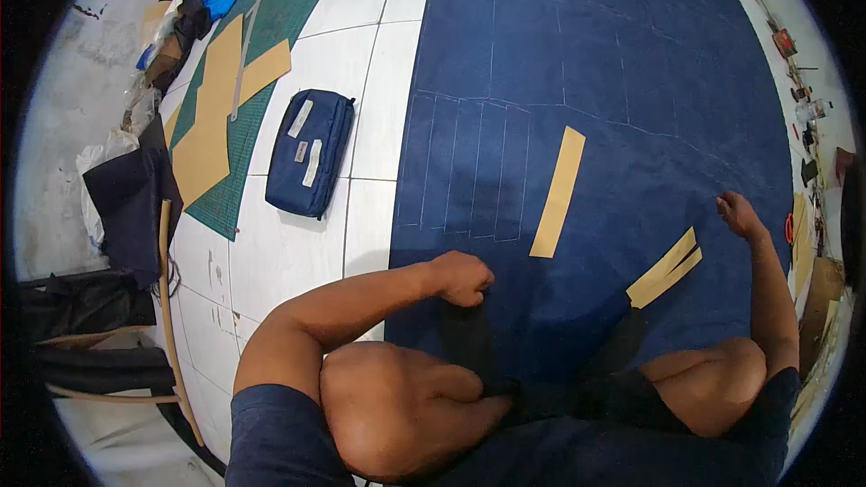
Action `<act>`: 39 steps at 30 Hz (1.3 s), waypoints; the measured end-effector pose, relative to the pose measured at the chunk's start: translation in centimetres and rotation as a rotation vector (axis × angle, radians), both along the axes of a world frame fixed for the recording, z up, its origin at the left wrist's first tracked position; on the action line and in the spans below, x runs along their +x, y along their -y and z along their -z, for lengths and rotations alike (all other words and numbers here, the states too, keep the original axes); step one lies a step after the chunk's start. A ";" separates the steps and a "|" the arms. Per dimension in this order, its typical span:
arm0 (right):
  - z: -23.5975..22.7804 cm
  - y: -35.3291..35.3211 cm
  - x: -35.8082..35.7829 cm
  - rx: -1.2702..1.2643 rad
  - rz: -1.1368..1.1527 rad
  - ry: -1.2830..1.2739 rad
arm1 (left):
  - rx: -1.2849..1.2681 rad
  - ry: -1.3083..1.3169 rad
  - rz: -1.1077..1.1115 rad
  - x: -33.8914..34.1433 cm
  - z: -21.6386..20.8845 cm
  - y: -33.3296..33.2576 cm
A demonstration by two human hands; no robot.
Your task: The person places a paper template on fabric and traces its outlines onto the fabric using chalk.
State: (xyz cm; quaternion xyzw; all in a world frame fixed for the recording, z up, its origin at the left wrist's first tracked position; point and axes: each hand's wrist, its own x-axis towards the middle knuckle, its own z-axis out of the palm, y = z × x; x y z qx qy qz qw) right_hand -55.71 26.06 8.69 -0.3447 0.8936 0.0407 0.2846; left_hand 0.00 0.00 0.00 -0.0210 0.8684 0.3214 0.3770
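Observation:
Dark blue fabric (595, 63), marked with thin pale lines, lies spread under both hands. My left hand (463, 278) is curled into a fist above its near left part, beside my knee, and nothing sticks out of it. On the right, my right hand (740, 216) hangs over the cloth with its fingers pinched together; whatever may be between them is too small to make out. A long tan card strip (559, 192) lies between the hands, right of a row of drawn narrow panels. Closer to my right hand is a tan card piece with a slit (663, 271).
A navy zipped pouch (310, 153) rests on white floor tiles (374, 126) at the left. Beyond it, tan card patterns (209, 117) and a metal ruler (248, 50) lie on a green cutting mat (293, 13). Red-handled scissors (789, 228) lie at the right edge.

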 end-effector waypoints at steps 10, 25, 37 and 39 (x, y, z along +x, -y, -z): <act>-0.8 1.3 1.1 -0.024 -0.020 -0.017 | 0.121 0.078 -0.003 1.5 0.4 -0.3; 0.0 1.1 0.6 -0.056 -0.019 -0.003 | 0.151 -0.024 -0.005 1.8 0.1 -0.6; -4.2 10.5 11.4 -0.151 -0.566 -0.176 | -0.218 -0.372 -0.382 -4.3 -0.4 7.3; -3.5 12.2 13.4 -0.160 -0.614 -0.177 | -0.258 -0.426 -0.404 -6.2 -0.1 8.3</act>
